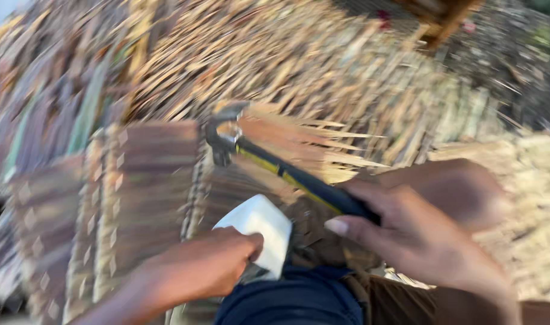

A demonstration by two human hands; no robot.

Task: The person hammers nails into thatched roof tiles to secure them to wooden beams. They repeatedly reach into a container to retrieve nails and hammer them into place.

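My right hand [407,232] grips the black and yellow handle of a claw hammer [269,165], whose metal head [224,135] is raised over woven palm thatch [142,192]. My left hand [199,268] holds a small white object [263,232], pressed near the edge of the thatch panels. The picture is blurred by motion.
Dry golden palm leaves [299,66] cover the slope ahead. Stitched brown thatch panels [58,229] lie at the left. My dark blue trouser knee [293,298] is at the bottom. Gravelly ground [515,66] and a wooden piece [443,18] are at the upper right.
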